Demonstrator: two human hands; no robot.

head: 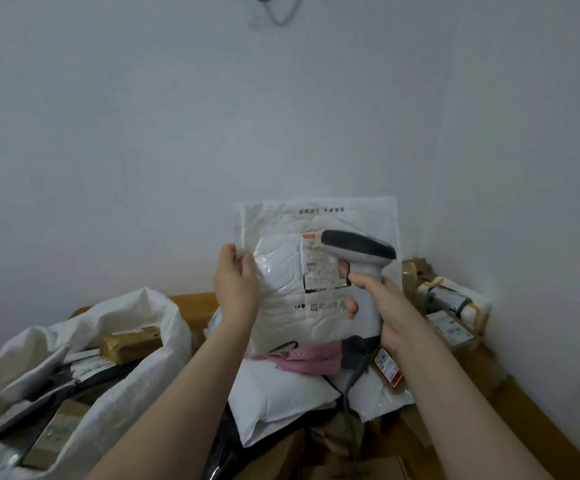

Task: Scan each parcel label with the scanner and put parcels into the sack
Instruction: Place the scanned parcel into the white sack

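My left hand (236, 284) pinches the left edge of a white padded mailer (281, 306) and holds it upright in front of the wall. Its printed label (319, 268) faces me. My right hand (383, 306) grips the handle of a grey and black scanner (357, 249), whose head lies over the label's right side. The scanner's cable (352, 379) hangs down behind the mailer. The white woven sack (136, 344) stands open at the lower left, with several parcels inside, among them a gold-taped box (130, 344).
Below the mailer lies a pile of parcels: a white poly bag (281, 400), a pink bag (312, 362), and brown boxes (392, 370). More taped parcels (451, 299) are stacked in the right corner on a wooden surface (191, 301). A bare wall stands close behind.
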